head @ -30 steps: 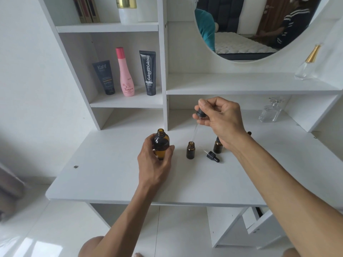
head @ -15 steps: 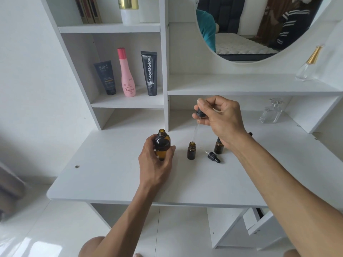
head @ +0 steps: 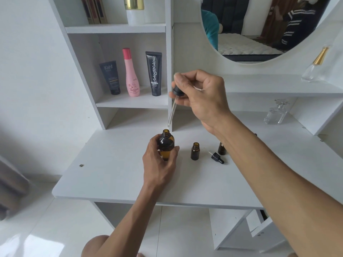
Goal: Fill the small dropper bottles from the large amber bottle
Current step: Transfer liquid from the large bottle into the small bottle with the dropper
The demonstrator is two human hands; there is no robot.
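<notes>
The person stands at a white dressing table (head: 115, 175) with both bare arms stretched out over it. The left hand (head: 159, 162) wraps around the large amber glass bottle (head: 166, 145), fingers and thumb curled round its body; the bottle stands upright on the tabletop with its neck uncapped. Above it, at about one o'clock from the mouth, the right hand (head: 200, 95) pinches the black rubber bulb of a glass dropper pipette (head: 173, 106) between thumb and forefinger, the other fingers folded in. The pipette hangs tilted, its clear tip just above the big bottle's open mouth and not inside it.

At three o'clock from the large bottle, near but apart, stands a small open amber dropper bottle (head: 195, 151), upright with no cap. Further along at three o'clock lies a second black dropper cap (head: 217, 158) on its side, its short glass tip pointing toward ten o'clock. Just behind it, at one o'clock from it, another small amber bottle (head: 222, 148) stands partly hidden by the right forearm; whether it is capped I cannot tell.

On the shelf at eleven o'clock from the hands stand a dark grey tube (head: 110, 76), a pink bottle with a red cap (head: 131, 75) and a black tube (head: 154, 73) in a row. A round mirror (head: 259, 30) hangs at one o'clock, and a clear glass perfume bottle (head: 276, 113) sits on the table at two o'clock.
</notes>
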